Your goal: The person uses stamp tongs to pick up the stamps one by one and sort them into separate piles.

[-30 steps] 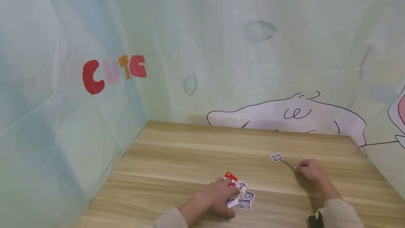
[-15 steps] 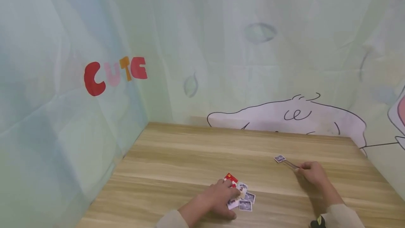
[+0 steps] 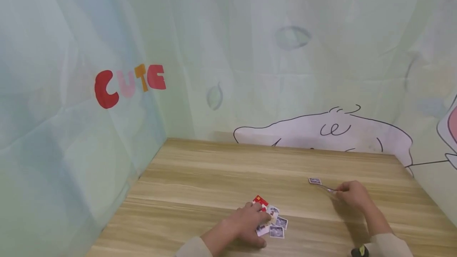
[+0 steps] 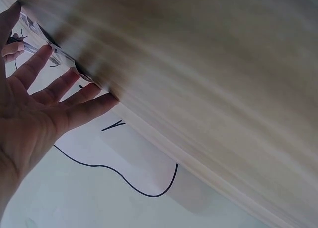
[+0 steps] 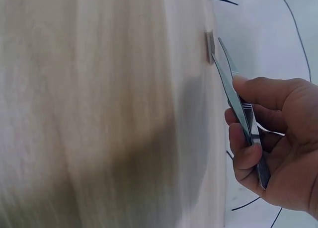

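My right hand [image 3: 351,193] pinches a pair of metal tweezers [image 5: 232,95] near the right of the table. Their tips stand apart in the right wrist view, one at a small stamp-like picture [image 3: 315,180] with a white border. Whether that picture touches the table cannot be told. My left hand [image 3: 246,225] is spread over a cluster of similar small pictures, its fingertips resting on them. A red one [image 3: 260,199] shows beyond the fingers, and grey ones [image 3: 276,232] lie to the right. The hand hides part of the cluster.
The wood-grain table [image 3: 200,169] meets a pale printed curtain [image 3: 242,50] at the back and left. A black and yellow item [image 3: 360,251] sits by my right sleeve.
My right hand and the tweezers have shifted slightly to the right and nearer. The small picture at their tips moved with them and turned. The left hand stays over the cluster.
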Tool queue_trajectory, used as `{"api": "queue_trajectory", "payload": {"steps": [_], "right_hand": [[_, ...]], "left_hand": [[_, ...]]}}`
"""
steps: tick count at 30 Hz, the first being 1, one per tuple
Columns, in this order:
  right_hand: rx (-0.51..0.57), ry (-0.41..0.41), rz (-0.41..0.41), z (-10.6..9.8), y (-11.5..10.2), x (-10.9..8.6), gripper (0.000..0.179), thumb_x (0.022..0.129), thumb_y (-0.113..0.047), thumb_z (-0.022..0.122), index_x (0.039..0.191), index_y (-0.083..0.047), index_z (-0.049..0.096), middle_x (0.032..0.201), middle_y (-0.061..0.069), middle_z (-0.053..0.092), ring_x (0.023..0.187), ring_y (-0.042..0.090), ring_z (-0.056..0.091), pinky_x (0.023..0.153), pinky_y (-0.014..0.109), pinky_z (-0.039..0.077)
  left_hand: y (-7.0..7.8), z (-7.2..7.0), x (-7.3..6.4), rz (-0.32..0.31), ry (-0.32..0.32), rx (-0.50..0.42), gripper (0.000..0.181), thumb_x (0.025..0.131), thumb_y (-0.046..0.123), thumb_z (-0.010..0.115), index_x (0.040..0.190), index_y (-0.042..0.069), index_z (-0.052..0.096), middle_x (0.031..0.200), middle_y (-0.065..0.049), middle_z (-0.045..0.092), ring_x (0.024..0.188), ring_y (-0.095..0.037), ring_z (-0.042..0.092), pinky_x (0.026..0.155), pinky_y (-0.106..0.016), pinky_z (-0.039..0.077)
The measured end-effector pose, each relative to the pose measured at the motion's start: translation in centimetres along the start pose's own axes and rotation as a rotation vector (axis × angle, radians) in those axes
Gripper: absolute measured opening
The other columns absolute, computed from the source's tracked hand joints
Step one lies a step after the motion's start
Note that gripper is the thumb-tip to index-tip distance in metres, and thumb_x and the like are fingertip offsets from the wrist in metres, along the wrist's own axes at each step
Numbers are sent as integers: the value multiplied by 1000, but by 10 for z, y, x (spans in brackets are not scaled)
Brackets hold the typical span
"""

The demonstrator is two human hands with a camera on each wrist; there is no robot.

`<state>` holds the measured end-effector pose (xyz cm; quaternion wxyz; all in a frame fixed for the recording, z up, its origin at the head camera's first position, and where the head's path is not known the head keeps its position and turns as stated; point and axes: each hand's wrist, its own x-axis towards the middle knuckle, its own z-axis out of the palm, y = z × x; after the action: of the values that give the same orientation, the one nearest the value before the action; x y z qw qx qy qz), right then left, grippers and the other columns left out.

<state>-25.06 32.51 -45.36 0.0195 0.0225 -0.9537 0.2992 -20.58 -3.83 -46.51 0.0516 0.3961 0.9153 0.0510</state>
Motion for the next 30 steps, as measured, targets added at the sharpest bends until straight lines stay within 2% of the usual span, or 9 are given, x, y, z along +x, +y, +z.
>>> {"api": "queue_trajectory", "payload": {"steps": [5, 13, 18, 23, 30], "right_hand": [[-39, -8, -40, -3, -2, 0, 13, 81, -7, 63, 86, 5, 68, 81, 12, 64, 76, 27, 56, 68, 43, 46], [16, -2, -50, 0, 4, -4, 16, 81, -11, 67, 88, 4, 68, 87, 14, 64, 82, 31, 57, 71, 46, 46], [68, 5, -72, 3, 5, -9, 20, 79, -13, 70, 90, 3, 68, 86, 14, 65, 78, 26, 57, 68, 40, 47], [99, 1, -96, 10, 4, -15, 16, 78, -11, 71, 88, 1, 69, 83, 10, 65, 76, 22, 57, 66, 35, 47], [140, -19, -127, 17, 3, -20, 18, 77, -13, 73, 88, 1, 69, 85, 8, 64, 76, 21, 55, 65, 33, 46]], "left_hand": [[0, 0, 0, -8, -4, -9, 63, 66, 50, 74, 123, 28, 58, 111, 6, 50, 93, -12, 44, 73, -30, 45], [-1, -1, 0, -13, -11, -20, 65, 67, 50, 74, 125, 28, 57, 113, 6, 50, 92, -11, 44, 73, -30, 45], [-1, -1, -1, -7, -8, -30, 65, 67, 49, 74, 125, 27, 57, 113, 5, 50, 92, -11, 44, 73, -29, 45], [-1, -1, 0, -6, -1, -23, 66, 67, 49, 74, 127, 26, 56, 115, 5, 50, 94, -12, 44, 74, -29, 44], [1, 0, 2, -34, -20, -33, 67, 66, 49, 75, 126, 27, 55, 116, 7, 49, 98, -13, 45, 75, -30, 45]]}}
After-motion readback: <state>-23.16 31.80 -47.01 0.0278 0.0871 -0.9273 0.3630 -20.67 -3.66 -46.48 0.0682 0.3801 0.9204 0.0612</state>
